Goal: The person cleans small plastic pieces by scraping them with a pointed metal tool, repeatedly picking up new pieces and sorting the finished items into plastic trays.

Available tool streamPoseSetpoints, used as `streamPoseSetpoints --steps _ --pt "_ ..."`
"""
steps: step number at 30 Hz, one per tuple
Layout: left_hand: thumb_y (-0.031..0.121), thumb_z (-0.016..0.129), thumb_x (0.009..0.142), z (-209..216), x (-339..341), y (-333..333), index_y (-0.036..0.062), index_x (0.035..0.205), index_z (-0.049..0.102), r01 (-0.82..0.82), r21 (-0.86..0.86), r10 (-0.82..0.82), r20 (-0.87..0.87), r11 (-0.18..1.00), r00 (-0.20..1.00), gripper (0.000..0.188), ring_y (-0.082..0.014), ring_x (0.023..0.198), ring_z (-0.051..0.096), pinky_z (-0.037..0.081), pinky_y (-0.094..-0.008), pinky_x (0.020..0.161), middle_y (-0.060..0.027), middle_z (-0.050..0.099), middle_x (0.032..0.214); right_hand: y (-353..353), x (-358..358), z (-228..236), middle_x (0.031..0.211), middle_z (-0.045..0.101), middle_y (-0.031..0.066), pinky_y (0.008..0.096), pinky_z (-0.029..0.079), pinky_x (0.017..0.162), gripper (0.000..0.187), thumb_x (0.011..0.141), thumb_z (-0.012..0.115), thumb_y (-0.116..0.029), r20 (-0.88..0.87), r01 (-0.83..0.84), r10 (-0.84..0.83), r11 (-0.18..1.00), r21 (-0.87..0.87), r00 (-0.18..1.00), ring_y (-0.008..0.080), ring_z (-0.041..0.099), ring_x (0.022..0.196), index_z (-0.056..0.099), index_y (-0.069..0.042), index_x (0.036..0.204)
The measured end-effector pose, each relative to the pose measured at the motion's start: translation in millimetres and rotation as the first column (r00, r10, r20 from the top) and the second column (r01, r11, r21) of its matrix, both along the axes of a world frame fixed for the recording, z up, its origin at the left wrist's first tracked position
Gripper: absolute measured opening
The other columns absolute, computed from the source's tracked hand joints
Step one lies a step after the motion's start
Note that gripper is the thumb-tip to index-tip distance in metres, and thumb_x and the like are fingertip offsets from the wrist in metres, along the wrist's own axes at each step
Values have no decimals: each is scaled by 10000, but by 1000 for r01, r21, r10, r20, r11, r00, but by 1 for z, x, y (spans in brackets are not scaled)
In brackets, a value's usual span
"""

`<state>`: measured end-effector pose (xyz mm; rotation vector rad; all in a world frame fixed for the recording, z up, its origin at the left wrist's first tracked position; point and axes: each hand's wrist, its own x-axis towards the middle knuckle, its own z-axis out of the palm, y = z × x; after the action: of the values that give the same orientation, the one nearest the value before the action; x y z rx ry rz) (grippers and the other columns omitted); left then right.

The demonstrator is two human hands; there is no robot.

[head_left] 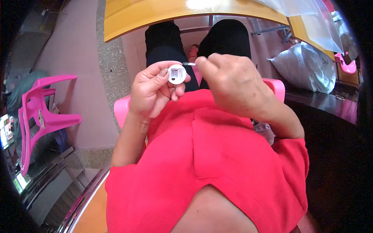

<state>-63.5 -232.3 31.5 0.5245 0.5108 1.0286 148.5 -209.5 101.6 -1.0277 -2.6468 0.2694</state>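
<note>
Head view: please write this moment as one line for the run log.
left hand: holds white disc | right hand: pinches thin strip near disc | table: ahead

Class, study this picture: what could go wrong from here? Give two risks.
The left hand holds the round white piece between thumb and fingers, so it might slip and drop. The right hand has a small thin strip at its fingertips, close to the other hand, so a slip could poke it.
</note>
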Motion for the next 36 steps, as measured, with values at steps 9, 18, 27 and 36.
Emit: streamPoseSetpoints --steps 9,18,27,36 --pt "118 432 965 7 25 48 -54 1137 531 -23 -64 21 -38 998 999 262 -236 731 639 521 -289 598 -251 627 972 47 31 -30 676 552 127 374 477 526 238 722 588 40 -186 92 -119 985 -144 975 303 588 601 587 28 960" --pt "81 594 900 96 27 177 -41 1093 589 -199 696 646 -469 690 602 228 -154 845 613 510 -268 719 -106 645 977 68 59 -83 644 531 147 417 476 523 86 757 562 -23 -258 191 -245 957 -219 934 333 572 590 548 -11 842" --pt "204 668 812 156 12 401 -9 1038 653 340 811 880 -435 476 -193 311 -223 857 641 487 -319 815 -127 678 944 70 65 -74 695 608 152 373 533 554 90 743 552 -103 -185 211 -249 957 -200 951 279 645 638 560 -14 756" --pt "85 648 800 139 238 382 6 1082 622 973 200 616 -783 116 88 294 -297 907 624 496 -370 791 -182 649 996 67 67 -80 698 613 140 370 531 555 78 759 530 -94 -150 181 -228 945 -273 962 274 646 639 560 -23 756"
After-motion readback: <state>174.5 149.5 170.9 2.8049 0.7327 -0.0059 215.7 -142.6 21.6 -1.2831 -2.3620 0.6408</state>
